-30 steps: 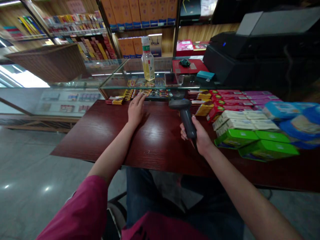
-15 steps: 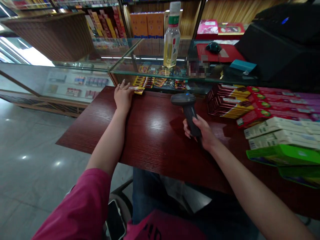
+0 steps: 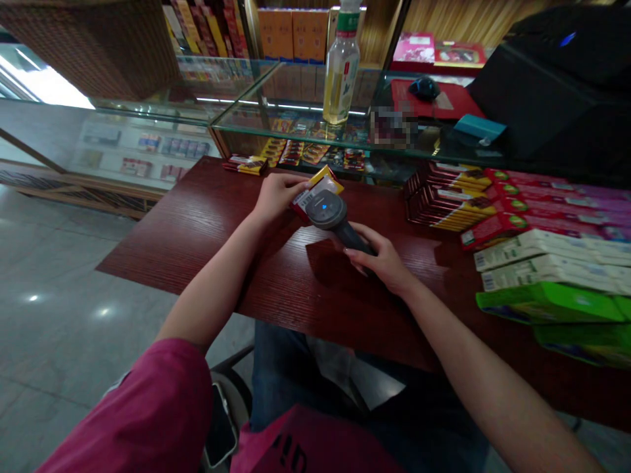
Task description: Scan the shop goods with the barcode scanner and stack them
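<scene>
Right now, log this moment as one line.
left hand: holds red-and-yellow packet | right hand: grips handheld scanner | scanner head: overlaps packet in view, contact unclear

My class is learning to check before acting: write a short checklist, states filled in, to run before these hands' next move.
1. Right hand grips the scanner: ok.
2. Left hand holds the packet: ok.
3. Scanner's blue light showing: ok.
4. Packet's face fully uncovered from this view: not ok; the scanner's head hides part.
5. Scanner has read the packet: cannot tell.
6. Bottle upright on the glass counter: ok.
</scene>
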`<act>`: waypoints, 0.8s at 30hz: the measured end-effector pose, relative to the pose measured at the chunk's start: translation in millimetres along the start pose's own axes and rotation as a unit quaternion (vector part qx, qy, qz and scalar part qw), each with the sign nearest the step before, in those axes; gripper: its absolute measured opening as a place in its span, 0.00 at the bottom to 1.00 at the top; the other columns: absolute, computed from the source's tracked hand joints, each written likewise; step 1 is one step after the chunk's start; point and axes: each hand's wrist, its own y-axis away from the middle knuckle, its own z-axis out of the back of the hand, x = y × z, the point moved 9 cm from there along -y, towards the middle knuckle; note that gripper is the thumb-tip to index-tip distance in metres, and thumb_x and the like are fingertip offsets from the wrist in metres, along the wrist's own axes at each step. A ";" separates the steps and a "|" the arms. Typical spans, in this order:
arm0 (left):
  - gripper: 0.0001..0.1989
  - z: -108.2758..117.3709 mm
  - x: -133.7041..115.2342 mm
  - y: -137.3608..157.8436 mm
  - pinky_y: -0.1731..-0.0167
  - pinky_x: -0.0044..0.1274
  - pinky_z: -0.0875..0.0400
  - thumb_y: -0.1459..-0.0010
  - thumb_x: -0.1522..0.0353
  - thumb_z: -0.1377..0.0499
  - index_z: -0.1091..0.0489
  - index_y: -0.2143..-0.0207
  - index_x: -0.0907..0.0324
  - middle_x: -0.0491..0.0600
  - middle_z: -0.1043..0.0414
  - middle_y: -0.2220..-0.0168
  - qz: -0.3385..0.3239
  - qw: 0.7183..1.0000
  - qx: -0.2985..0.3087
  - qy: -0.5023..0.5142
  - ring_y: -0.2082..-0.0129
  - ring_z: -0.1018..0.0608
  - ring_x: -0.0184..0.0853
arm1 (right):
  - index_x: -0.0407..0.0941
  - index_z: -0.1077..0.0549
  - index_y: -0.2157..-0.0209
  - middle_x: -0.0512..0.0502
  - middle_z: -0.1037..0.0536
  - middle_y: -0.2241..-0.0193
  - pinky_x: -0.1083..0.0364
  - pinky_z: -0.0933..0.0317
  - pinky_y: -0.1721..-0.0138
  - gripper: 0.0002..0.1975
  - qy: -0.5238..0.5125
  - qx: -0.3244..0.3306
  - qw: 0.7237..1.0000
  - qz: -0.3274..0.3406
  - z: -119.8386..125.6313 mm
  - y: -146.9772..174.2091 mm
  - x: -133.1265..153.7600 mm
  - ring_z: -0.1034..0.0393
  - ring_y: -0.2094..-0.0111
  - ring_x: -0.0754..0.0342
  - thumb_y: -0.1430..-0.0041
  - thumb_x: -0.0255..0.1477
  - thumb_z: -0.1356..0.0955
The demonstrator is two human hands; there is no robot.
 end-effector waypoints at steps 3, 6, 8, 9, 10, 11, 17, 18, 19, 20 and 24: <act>0.08 4.0 -0.8 0.1 0.61 0.26 0.21 0.39 0.61 0.27 0.12 0.62 0.55 0.48 0.11 0.62 0.005 1.000 -0.010 -0.007 0.61 0.13 0.42 | 0.48 0.23 0.43 0.54 0.21 0.71 0.60 0.43 0.83 0.30 -0.006 -0.002 1.000 -0.001 0.1 -1.0 -0.9 0.36 0.82 0.61 0.46 0.37 0.19; 0.07 6.7 -0.9 -0.6 0.60 0.25 0.21 0.39 0.63 0.28 0.12 0.62 0.56 0.49 0.11 0.61 0.005 1.000 -0.012 -0.003 0.60 0.13 0.41 | 0.48 0.22 0.43 0.56 0.23 0.74 0.60 0.44 0.83 0.30 -0.009 0.002 1.000 -0.002 -0.6 -1.1 -0.5 0.36 0.82 0.61 0.46 0.37 0.18; 0.07 5.5 -0.2 -0.8 0.59 0.25 0.21 0.38 0.64 0.28 0.12 0.61 0.56 0.50 0.11 0.60 -0.001 1.000 -0.006 0.005 0.60 0.13 0.40 | 0.48 0.22 0.43 0.56 0.23 0.75 0.60 0.43 0.83 0.30 -0.004 0.007 1.000 -0.005 -1.2 -0.9 -0.6 0.36 0.82 0.60 0.46 0.37 0.18; 0.07 4.5 0.5 -0.8 0.59 0.25 0.21 0.38 0.63 0.29 0.12 0.61 0.56 0.50 0.11 0.60 -0.005 1.000 -0.004 0.010 0.60 0.13 0.40 | 0.48 0.21 0.43 0.56 0.23 0.76 0.60 0.43 0.83 0.30 -0.002 0.007 1.000 -0.007 -1.1 -0.8 -0.9 0.36 0.82 0.60 0.46 0.37 0.18; 0.08 3.5 1.3 -0.7 0.60 0.25 0.21 0.38 0.63 0.29 0.12 0.60 0.56 0.50 0.11 0.59 -0.009 1.000 -0.004 0.015 0.59 0.13 0.40 | 0.48 0.21 0.43 0.56 0.23 0.76 0.60 0.43 0.83 0.30 -0.001 0.007 1.000 -0.008 -0.6 -0.7 -1.1 0.36 0.82 0.60 0.46 0.38 0.18; 0.08 2.6 2.4 -0.6 0.60 0.24 0.22 0.37 0.63 0.30 0.12 0.60 0.55 0.49 0.11 0.59 -0.012 1.000 -0.005 0.020 0.59 0.13 0.39 | 0.48 0.21 0.42 0.56 0.23 0.76 0.60 0.43 0.83 0.30 0.000 0.006 1.000 -0.008 0.0 -0.6 -1.5 0.36 0.82 0.60 0.46 0.38 0.18; 0.10 1.7 7.8 -1.3 0.64 0.24 0.23 0.37 0.61 0.30 0.12 0.58 0.55 0.49 0.12 0.61 0.002 1.000 -0.008 0.027 0.61 0.14 0.38 | 0.49 0.22 0.42 0.54 0.21 0.72 0.60 0.43 0.83 0.30 -0.013 0.005 1.000 -0.010 2.8 0.5 -4.5 0.34 0.81 0.60 0.45 0.39 0.18; 0.10 2.9 6.9 -1.1 0.63 0.24 0.23 0.38 0.61 0.29 0.12 0.58 0.56 0.49 0.12 0.61 0.004 1.000 -0.012 0.025 0.61 0.14 0.39 | 0.49 0.22 0.43 0.54 0.21 0.72 0.60 0.43 0.83 0.30 -0.018 -0.003 1.000 -0.008 3.8 1.1 -4.1 0.34 0.81 0.59 0.45 0.40 0.18; 0.11 4.3 5.0 -0.4 0.62 0.24 0.22 0.38 0.61 0.29 0.12 0.58 0.56 0.50 0.12 0.60 0.002 1.000 -0.018 0.022 0.61 0.14 0.39 | 0.49 0.22 0.44 0.54 0.21 0.72 0.59 0.43 0.83 0.29 -0.024 -0.013 1.000 -0.003 5.3 2.0 -2.8 0.34 0.81 0.59 0.46 0.40 0.18; 0.10 5.7 2.1 1.0 0.61 0.24 0.22 0.38 0.61 0.29 0.12 0.59 0.57 0.50 0.11 0.60 -0.003 1.000 -0.026 0.017 0.60 0.13 0.40 | 0.50 0.23 0.45 0.54 0.22 0.72 0.59 0.42 0.83 0.29 -0.030 -0.029 0.999 0.006 7.7 3.3 0.0 0.34 0.81 0.59 0.46 0.41 0.18; 0.09 1.8 -19.2 13.0 0.56 0.25 0.21 0.35 0.64 0.31 0.13 0.57 0.56 0.50 0.11 0.57 -0.048 0.996 -0.071 -0.010 0.58 0.13 0.39 | 0.51 0.25 0.48 0.57 0.24 0.73 0.59 0.41 0.83 0.28 -0.048 -0.143 0.986 0.072 31.8 16.9 25.1 0.36 0.81 0.60 0.47 0.44 0.19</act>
